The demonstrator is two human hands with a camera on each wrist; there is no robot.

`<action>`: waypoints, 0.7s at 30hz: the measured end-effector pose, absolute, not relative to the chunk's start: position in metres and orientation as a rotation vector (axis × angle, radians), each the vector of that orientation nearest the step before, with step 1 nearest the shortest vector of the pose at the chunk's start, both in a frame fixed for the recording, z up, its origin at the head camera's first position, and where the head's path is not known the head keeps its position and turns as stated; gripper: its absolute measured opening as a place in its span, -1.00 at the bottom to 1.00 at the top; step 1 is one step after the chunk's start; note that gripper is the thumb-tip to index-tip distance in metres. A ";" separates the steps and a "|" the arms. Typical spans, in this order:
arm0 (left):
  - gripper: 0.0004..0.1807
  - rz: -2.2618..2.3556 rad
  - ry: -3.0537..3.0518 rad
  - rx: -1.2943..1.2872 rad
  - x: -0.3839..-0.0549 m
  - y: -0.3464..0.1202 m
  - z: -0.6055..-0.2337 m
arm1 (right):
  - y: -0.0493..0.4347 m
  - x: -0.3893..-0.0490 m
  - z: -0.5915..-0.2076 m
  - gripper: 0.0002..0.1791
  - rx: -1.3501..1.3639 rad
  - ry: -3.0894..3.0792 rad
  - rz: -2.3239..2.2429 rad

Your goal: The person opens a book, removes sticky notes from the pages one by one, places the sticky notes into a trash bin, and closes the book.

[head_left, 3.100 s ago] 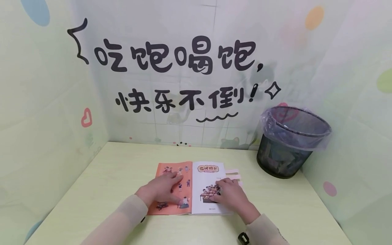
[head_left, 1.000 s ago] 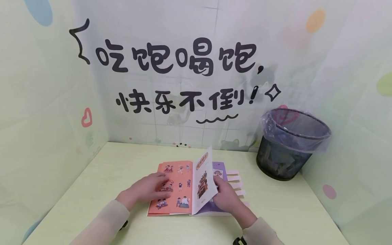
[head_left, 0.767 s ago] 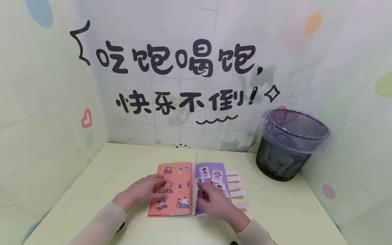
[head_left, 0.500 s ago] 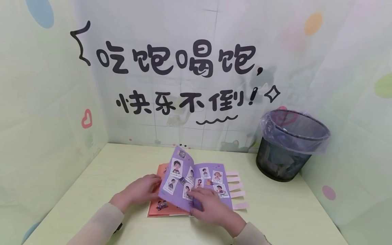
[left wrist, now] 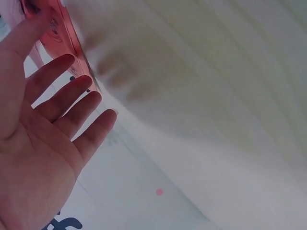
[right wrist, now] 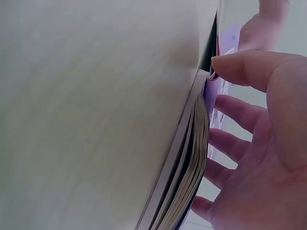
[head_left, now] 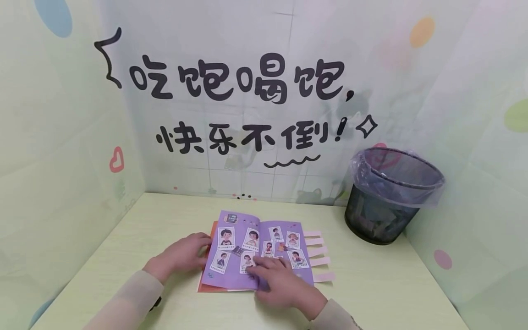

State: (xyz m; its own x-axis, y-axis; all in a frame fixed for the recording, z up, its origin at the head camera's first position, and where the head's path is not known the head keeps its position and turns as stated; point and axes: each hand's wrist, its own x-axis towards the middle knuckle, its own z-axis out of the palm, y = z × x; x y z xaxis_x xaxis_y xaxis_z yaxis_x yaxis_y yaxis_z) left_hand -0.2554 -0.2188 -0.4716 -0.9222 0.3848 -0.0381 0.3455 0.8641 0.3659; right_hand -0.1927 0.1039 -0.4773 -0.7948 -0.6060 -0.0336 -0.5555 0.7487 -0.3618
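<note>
A book (head_left: 231, 279) lies open on the table, showing a purple spread of small portrait cards. An orange page edge peeks out beneath the raised left purple page. My right hand (head_left: 284, 286) rests over the lower part of the spread near the spine, fingers extended across the page. In the right wrist view, its thumb is by the book's bottom edge, and the page block (right wrist: 194, 153) is seen edge-on. At the book's left edge, my left hand (head_left: 179, 254) has loosely spread fingers; the left wrist view shows its palm, with the thumb against the orange page (left wrist: 57, 31).
Several pale pink tabs (head_left: 321, 251) stick out from the book's right side. A black mesh bin (head_left: 381, 217) with a clear liner stands at the back right of the pale table (head_left: 371, 284). Printed fabric walls (head_left: 206, 178) enclose the back and sides.
A page has been turned from right to left, covering the orange page with a purple one. My right hand swept left to the spine; my left hand drew back to the book's left edge.
</note>
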 end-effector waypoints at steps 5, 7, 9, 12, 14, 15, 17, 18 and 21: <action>-0.53 0.490 2.993 0.623 -0.255 -0.219 -0.466 | 0.104 -0.194 -0.479 -0.34 -0.939 2.787 -0.514; -0.51 0.504 3.008 0.622 -0.255 -0.216 -0.464 | 0.104 -0.195 -0.480 -0.34 -0.940 2.789 -0.507; -0.43 0.535 3.000 0.619 -0.255 -0.210 -0.462 | 0.104 -0.195 -0.480 -0.34 -0.941 2.794 -0.492; -0.29 0.601 2.946 0.641 -0.256 -0.199 -0.462 | 0.103 -0.196 -0.479 -0.34 -0.945 2.803 -0.470; -0.19 0.635 2.896 0.665 -0.256 -0.190 -0.462 | 0.103 -0.196 -0.478 -0.33 -0.944 2.803 -0.463; -0.14 0.648 2.871 0.686 -0.256 -0.187 -0.462 | 0.103 -0.197 -0.478 -0.33 -0.944 2.802 -0.462; -0.07 0.676 2.829 0.707 -0.255 -0.180 -0.461 | 0.103 -0.197 -0.478 -0.33 -0.940 2.796 -0.465; -0.04 0.678 2.815 0.706 -0.255 -0.177 -0.461 | 0.103 -0.197 -0.477 -0.32 -0.939 2.794 -0.466; 0.00 0.667 2.794 0.677 -0.254 -0.171 -0.461 | 0.102 -0.197 -0.477 -0.31 -0.943 2.789 -0.461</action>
